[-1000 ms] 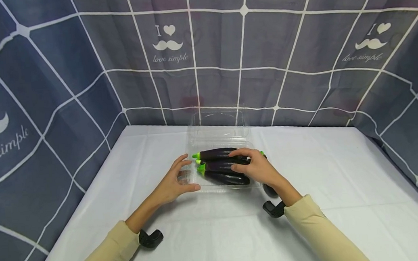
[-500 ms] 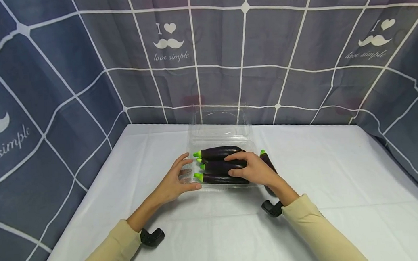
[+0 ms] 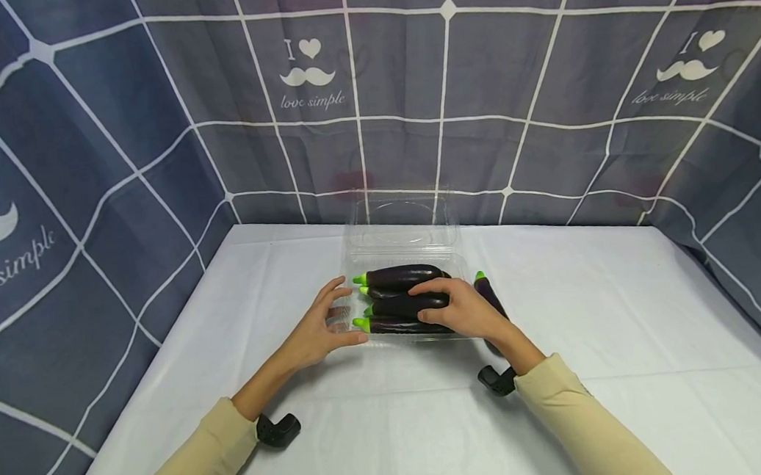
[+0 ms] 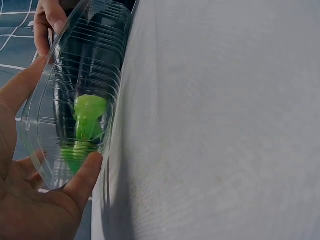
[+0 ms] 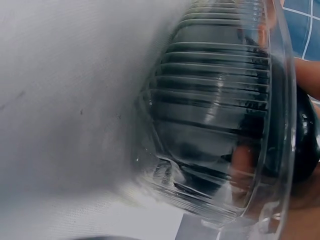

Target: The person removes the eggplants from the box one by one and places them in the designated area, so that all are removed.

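Note:
A clear plastic clamshell box (image 3: 404, 242) stands on the table with its lid raised at the back. Several dark purple eggplants (image 3: 401, 275) lie in it crosswise, green stems to the left. My left hand (image 3: 314, 334) holds the box's left end, thumb in front and fingers behind; in the left wrist view the thumb (image 4: 86, 179) touches its ribbed wall. My right hand (image 3: 461, 309) is over the box's right part, gripping a middle eggplant (image 3: 392, 307) between thumb and fingers. In the right wrist view, the box wall (image 5: 210, 85) partly veils those fingers. Another eggplant (image 3: 487, 293) lies outside, partly behind the right wrist.
White cloth (image 3: 394, 435) covers the table. Behind and at both sides hangs a grey-blue checked curtain (image 3: 402, 67), close to the raised lid. Black wrist-worn devices (image 3: 278, 431) sit at both sleeve cuffs.
My right hand has moved slightly left and lower over the box. The front eggplants have shifted, and the nearest now lies straighter with its stem farther left. My left hand stays in place.

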{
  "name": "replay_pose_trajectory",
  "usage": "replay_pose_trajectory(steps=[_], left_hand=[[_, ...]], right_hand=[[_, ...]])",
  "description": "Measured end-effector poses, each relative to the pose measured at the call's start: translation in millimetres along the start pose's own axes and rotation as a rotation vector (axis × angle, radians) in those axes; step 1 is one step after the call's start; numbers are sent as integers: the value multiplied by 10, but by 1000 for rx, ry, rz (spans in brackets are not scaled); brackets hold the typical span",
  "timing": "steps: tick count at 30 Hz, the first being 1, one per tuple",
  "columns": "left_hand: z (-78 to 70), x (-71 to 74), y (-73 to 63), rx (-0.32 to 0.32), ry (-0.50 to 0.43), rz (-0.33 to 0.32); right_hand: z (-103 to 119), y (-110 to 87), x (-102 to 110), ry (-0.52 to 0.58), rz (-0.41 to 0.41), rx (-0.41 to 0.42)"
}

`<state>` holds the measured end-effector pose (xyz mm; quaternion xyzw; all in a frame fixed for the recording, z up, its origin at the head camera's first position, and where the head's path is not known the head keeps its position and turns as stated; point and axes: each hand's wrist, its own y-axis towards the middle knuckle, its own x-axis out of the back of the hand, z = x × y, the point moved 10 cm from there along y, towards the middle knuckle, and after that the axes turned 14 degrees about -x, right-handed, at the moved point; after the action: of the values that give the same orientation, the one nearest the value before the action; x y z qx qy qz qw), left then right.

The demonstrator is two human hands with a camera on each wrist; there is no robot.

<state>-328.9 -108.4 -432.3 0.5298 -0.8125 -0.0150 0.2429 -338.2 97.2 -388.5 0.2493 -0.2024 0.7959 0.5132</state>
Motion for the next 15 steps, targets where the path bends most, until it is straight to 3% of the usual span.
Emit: replay_pose_trajectory(steps=[15], left_hand=[[14,2,3,3,-1,9]], right_hand=[[-99,-33,83,133,-6,-56]])
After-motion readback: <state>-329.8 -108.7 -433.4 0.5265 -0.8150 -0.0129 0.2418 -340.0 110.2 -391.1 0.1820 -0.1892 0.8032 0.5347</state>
